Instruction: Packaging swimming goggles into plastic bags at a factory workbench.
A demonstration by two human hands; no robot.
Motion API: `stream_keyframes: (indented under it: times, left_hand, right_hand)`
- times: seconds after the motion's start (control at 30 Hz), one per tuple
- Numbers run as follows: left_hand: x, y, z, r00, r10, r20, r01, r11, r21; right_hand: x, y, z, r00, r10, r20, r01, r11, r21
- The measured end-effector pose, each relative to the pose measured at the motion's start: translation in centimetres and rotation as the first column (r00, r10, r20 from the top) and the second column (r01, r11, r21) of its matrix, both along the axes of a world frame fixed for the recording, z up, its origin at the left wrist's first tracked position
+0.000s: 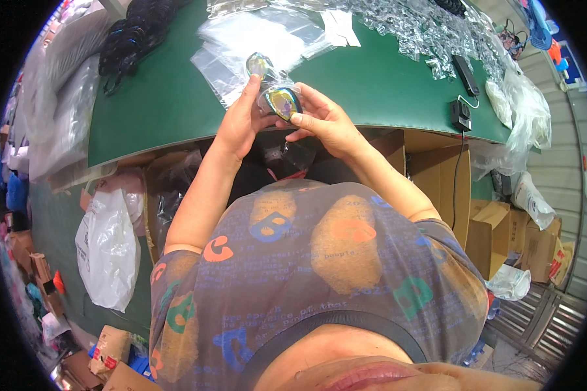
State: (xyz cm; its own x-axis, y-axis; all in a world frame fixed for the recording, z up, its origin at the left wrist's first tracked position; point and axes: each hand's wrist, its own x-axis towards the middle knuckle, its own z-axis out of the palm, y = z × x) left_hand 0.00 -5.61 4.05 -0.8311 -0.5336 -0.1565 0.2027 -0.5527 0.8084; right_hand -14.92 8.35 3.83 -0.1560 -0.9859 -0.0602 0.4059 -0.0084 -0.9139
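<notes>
Both hands are raised over the table's near edge, holding swimming goggles (282, 103) between them. The goggles have shiny mirrored lenses, yellow and bluish, with dark rims. My left hand (242, 117) pinches them at the nose side, its thumb up by the farther lens. The nearer lens is gripped by my right hand (325, 122), with the thumb on its lower edge. Just beyond the goggles lies a stack of clear plastic bags (241, 39) on the green table (359, 85).
A pile of clear plastic pieces (411, 36) spreads across the far right. Black straps (134, 39) are heaped at the far left. A black device with a cable (461, 115) sits near the right edge. Open cardboard boxes (437, 176) stand below the table; a white plastic bag (109, 251) hangs at left.
</notes>
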Motion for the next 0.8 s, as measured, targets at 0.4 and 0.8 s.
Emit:
stream_keyframes:
  times: [0.4, 0.8]
  left_hand:
    - [1.7, 1.2, -1.5, 0.851, 0.479, -0.215, -0.388, 0.298, -0.872]
    - [2.4, -0.7, -3.3, 0.972, 0.203, -0.118, -0.229, 0.715, -0.661]
  right_hand:
    - [2.2, -0.6, -1.0, 0.984, -0.179, 0.0, 0.179, 0.984, 0.0]
    - [1.5, -0.7, -1.0, 0.988, -0.143, 0.067, 0.141, 0.99, 0.028]
